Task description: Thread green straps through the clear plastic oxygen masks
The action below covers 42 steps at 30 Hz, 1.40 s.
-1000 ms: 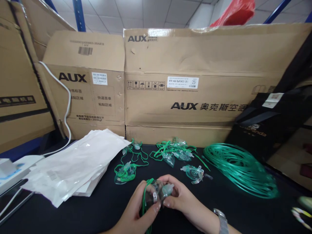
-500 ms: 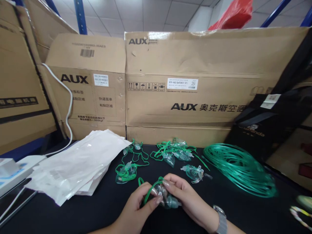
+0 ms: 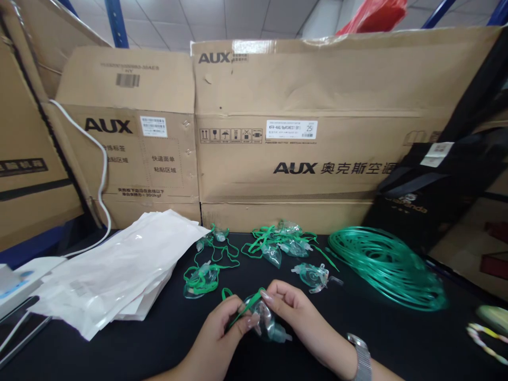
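Observation:
A clear oxygen mask with a green connector is between my two hands, low in the middle of the view. My left hand is closed, with thumb and fingers gripping the mask's left edge and its green elastic strap. The fingertips of my right hand pinch the strap's upper end; its other fingers curl above the mask. Just beyond lie other masks: one with its strap bundled on the left, a tangled pile in the centre, and one without a visible green strap on the right.
Coiled green tubing lies on the black table at right. White plastic pouches are stacked at left, beside a power strip and white cable. Cardboard boxes wall off the back; a black bag leans at right.
The view has shifted slightly. My left fingers have drawn back a little from the front of the mask, so more of its clear shell shows. Both hands keep their hold.

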{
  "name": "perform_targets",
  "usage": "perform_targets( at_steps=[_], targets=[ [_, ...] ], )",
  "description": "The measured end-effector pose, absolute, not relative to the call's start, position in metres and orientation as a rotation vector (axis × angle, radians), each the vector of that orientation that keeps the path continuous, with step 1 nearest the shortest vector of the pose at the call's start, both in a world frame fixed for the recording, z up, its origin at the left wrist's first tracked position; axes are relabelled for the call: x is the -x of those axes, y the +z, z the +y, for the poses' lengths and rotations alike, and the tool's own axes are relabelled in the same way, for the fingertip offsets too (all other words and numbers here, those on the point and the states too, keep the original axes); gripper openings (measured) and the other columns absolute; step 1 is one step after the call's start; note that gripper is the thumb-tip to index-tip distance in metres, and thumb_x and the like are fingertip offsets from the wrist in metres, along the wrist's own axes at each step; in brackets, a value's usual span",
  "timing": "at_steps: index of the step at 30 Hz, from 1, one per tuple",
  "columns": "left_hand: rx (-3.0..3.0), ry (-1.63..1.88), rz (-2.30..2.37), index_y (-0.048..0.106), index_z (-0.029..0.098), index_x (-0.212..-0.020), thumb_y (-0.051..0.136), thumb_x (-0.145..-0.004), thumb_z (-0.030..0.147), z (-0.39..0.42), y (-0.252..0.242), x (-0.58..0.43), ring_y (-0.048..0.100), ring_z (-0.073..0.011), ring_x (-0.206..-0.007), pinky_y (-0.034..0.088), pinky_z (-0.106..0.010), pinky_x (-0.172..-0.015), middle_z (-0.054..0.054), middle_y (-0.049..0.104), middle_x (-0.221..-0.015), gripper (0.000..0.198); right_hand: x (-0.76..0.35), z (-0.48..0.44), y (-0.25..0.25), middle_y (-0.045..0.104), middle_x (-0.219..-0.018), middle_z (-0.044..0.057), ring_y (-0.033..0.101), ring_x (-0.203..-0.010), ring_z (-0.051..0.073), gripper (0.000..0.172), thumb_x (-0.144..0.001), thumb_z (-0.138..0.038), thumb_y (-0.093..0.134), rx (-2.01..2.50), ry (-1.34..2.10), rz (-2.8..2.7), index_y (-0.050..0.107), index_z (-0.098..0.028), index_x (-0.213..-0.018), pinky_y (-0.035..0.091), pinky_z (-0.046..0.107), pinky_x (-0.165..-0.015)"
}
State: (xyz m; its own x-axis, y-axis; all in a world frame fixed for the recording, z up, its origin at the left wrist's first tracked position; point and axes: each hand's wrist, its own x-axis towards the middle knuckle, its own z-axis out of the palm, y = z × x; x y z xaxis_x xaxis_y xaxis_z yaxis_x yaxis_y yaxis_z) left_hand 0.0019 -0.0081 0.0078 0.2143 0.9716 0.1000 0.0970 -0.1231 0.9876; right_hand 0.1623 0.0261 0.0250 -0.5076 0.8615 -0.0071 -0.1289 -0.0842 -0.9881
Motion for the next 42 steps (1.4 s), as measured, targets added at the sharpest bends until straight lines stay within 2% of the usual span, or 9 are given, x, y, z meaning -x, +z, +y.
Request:
perform_targets(
  at_steps=[7,11,17,21,27,31,38,42],
  targets=[
    [-1.502,1.094,1.053,0.051,0.017,-0.071,0.044,-0.082,0.037,-0.009,0.005,0.0,0.038,-0.0138,-0.064,0.033,-0.024,-0.06,0.003,0.04,-0.065,0.024,-0.164,0.028,0.023,0.058,-0.063,-0.001,0.052,-0.058,0.01,0.028,-0.074,-0.041,0.059,0.78,1.732,-1.476,0.05,-0.015,-0.071,0.039,0.023,-0.056],
    [-1.532,1.104,0.986,0.05,0.018,-0.074,0.044,-0.083,0.035,-0.011,0.004,0.001,0.043,-0.016,-0.073,0.036,-0.027,-0.069,0.0,0.046,-0.073,0.021,-0.166,0.029,0.024,0.059,-0.066,0.001,0.052,-0.06,0.01,0.024,-0.077,-0.037,0.058,0.738,1.785,-1.455,0.052,-0.014,-0.072,0.039,0.023,-0.058],
    [-1.529,1.106,0.903,0.054,0.017,-0.078,0.05,-0.081,0.032,-0.011,0.007,0.0,0.045,-0.016,-0.076,0.036,-0.027,-0.072,-0.001,0.048,-0.076,0.016,-0.166,0.028,0.025,0.058,-0.063,0.0,0.049,-0.055,0.008,0.026,-0.07,-0.036,0.065,0.765,1.811,-1.378,0.052,-0.014,-0.071,0.036,0.021,-0.052],
    [-1.532,1.085,0.973,0.057,0.015,-0.073,0.059,-0.073,0.032,-0.012,0.011,-0.002,0.044,-0.0154,-0.071,0.035,-0.026,-0.066,0.0,0.048,-0.071,0.017,-0.165,0.027,0.025,0.056,-0.058,-0.002,0.046,-0.051,0.006,0.027,-0.068,-0.036,0.067,0.828,1.772,-1.384,0.051,-0.014,-0.069,0.032,0.018,-0.047],
    [-1.47,1.113,0.979,0.058,0.014,-0.073,0.052,-0.077,0.037,-0.01,0.013,-0.002,0.042,-0.0148,-0.069,0.034,-0.026,-0.065,0.001,0.046,-0.068,0.024,-0.165,0.029,0.025,0.055,-0.06,-0.002,0.047,-0.055,0.008,0.025,-0.073,-0.037,0.062,0.797,1.771,-1.424,0.054,-0.013,-0.07,0.035,0.02,-0.052],
    [-1.456,1.109,0.965,0.058,0.014,-0.072,0.054,-0.076,0.036,-0.007,0.011,-0.001,0.042,-0.0143,-0.068,0.034,-0.025,-0.065,0.001,0.046,-0.067,0.023,-0.166,0.03,0.026,0.056,-0.063,-0.001,0.048,-0.058,0.009,0.025,-0.074,-0.037,0.061,0.791,1.762,-1.429,0.054,-0.013,-0.071,0.036,0.022,-0.055],
    [-1.328,1.077,0.95,0.054,0.016,-0.059,0.063,-0.067,0.04,-0.001,0.006,0.001,0.039,-0.012,-0.061,0.03,-0.022,-0.057,0.004,0.044,-0.059,0.028,-0.166,0.029,0.024,0.056,-0.061,-0.002,0.047,-0.054,0.008,0.025,-0.071,-0.038,0.064,0.83,1.745,-1.433,0.054,-0.015,-0.072,0.034,0.02,-0.051],
    [-1.269,1.023,0.949,0.053,0.015,-0.056,0.067,-0.063,0.04,0.0,0.003,0.001,0.04,-0.0121,-0.06,0.03,-0.023,-0.058,0.004,0.044,-0.057,0.029,-0.166,0.028,0.022,0.058,-0.067,-0.001,0.047,-0.056,0.007,0.026,-0.07,-0.037,0.064,0.814,1.693,-1.514,0.055,-0.015,-0.08,0.035,0.02,-0.053]
  ],
)
